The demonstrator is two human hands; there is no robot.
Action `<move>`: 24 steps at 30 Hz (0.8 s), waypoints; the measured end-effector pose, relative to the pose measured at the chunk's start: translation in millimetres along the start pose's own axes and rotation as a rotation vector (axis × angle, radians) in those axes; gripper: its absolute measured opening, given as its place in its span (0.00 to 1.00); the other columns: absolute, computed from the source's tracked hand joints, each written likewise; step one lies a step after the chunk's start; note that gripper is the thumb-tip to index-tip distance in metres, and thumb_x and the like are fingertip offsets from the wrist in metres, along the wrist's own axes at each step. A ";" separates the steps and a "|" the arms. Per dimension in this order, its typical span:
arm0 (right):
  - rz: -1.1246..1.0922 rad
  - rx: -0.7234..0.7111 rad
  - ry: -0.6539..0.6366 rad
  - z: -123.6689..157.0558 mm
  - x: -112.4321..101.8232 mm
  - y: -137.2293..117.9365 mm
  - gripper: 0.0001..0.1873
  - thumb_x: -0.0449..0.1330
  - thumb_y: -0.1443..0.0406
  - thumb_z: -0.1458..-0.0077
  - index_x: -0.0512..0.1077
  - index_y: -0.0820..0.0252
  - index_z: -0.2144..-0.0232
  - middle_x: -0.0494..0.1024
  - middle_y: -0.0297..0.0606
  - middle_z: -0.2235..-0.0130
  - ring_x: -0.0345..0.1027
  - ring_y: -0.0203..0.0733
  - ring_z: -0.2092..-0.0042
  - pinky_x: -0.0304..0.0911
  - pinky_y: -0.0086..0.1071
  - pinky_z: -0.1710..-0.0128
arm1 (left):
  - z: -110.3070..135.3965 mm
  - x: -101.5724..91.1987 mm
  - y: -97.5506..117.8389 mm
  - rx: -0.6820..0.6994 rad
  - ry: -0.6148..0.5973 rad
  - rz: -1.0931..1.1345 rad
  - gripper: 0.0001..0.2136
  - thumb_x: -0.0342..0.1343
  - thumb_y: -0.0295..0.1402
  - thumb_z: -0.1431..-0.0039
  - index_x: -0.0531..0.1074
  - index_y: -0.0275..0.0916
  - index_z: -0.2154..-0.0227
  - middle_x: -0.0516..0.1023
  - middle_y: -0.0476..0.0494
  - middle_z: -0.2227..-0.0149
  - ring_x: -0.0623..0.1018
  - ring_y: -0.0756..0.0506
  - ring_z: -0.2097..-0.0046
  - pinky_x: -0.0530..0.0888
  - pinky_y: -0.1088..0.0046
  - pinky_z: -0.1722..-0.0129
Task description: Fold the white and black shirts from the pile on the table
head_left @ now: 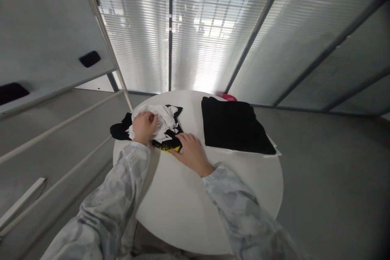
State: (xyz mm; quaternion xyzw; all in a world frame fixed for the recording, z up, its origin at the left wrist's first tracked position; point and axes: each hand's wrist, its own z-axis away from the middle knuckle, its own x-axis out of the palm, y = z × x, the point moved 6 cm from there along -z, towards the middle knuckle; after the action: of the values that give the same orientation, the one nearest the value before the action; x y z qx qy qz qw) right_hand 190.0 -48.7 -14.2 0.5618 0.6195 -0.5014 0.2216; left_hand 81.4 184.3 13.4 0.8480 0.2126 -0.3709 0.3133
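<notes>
My left hand (144, 126) rests on a crumpled white cloth (163, 117), its fingers curled into it. Beneath the white cloth lies a bunched black garment (121, 128), which sticks out on both sides and shows a speckled yellow print along its near edge. At that near right edge, my right hand (193, 152) has the black fabric between thumb and fingers. To the right of my hands, a folded black cloth (236, 126) lies flat, with white corners showing under its near edge.
Everything lies on a round white table (183, 207). A whiteboard on a white frame (67, 120) stands close on the left. Something red (228, 97) shows behind the table's far edge. Glass panels with blinds (207, 40) form the wall beyond.
</notes>
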 end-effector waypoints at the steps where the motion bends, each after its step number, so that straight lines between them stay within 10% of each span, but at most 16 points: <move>1: -0.004 0.003 -0.009 -2.2 4.4 -4.1 0.19 0.64 0.48 0.27 0.80 0.49 0.43 0.83 0.44 0.41 0.74 0.60 0.39 0.68 0.57 0.34 | 1.2 1.3 3.2 0.016 -0.012 0.001 0.18 0.52 0.46 0.25 0.83 0.40 0.56 0.87 0.34 0.53 0.82 0.33 0.49 0.74 0.57 0.46; 6: -0.083 -0.059 0.072 -6.7 -3.2 -3.0 0.14 0.55 0.57 0.21 0.81 0.44 0.54 0.84 0.37 0.57 0.76 0.54 0.49 0.64 0.58 0.30 | 7.5 -0.7 22.5 0.052 -0.055 0.053 0.19 0.53 0.50 0.26 0.83 0.41 0.56 0.87 0.36 0.56 0.84 0.35 0.52 0.75 0.60 0.50; 15: -0.032 0.125 0.551 6.5 -77.7 64.6 0.14 0.49 0.56 0.20 0.75 0.47 0.52 0.82 0.41 0.55 0.77 0.55 0.49 0.54 0.63 0.24 | 24.4 -4.0 62.8 0.562 -0.367 0.369 0.26 0.66 0.53 0.34 0.80 0.42 0.41 0.83 0.39 0.36 0.82 0.36 0.35 0.75 0.59 0.32; 19: -0.040 0.228 0.712 16.3 -90.7 89.7 0.13 0.51 0.55 0.21 0.74 0.50 0.52 0.81 0.44 0.54 0.75 0.56 0.47 0.52 0.66 0.24 | 23.9 7.5 66.6 0.630 -0.322 0.380 0.17 0.65 0.44 0.33 0.84 0.43 0.47 0.86 0.40 0.39 0.84 0.37 0.38 0.77 0.58 0.34; 24: 0.041 0.145 0.596 12.5 -79.3 87.5 0.11 0.53 0.58 0.22 0.74 0.53 0.55 0.82 0.41 0.57 0.77 0.51 0.51 0.56 0.58 0.25 | 19.9 16.6 61.9 0.608 -0.234 0.305 0.13 0.57 0.39 0.25 0.86 0.43 0.53 0.89 0.40 0.46 0.86 0.38 0.44 0.79 0.57 0.40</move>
State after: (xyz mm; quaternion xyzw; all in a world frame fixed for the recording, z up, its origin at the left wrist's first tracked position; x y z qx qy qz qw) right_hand 288.1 -108.9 14.6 0.7110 0.6083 -0.3528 -0.0001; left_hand 118.8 128.6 13.4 0.8761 -0.0736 -0.4610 0.1209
